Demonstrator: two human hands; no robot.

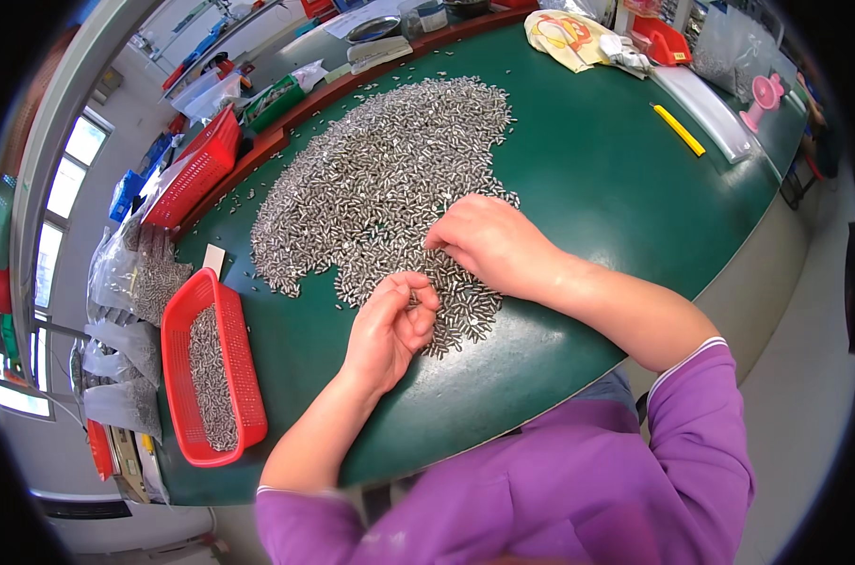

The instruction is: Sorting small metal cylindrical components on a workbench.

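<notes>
A wide heap of small silver metal pins [380, 179] is spread over the green table [587, 188]. My right hand [488, 243] rests palm down on the near edge of the heap, its fingertips among the pins. Beside it, my left hand [390, 325] is curled with the fingers closed over several pins at the heap's near edge. A red plastic basket [211, 367] at my left holds a strip of the same pins. Both forearms wear pushed-up purple sleeves.
A second red basket [196, 169] stands at the far left edge. Clear bags of pins [130, 273] lie left of the table. A yellow stick [679, 130], a long clear tray [705, 111], a pink stand [762, 99] and a cloth [569, 36] sit at the far right.
</notes>
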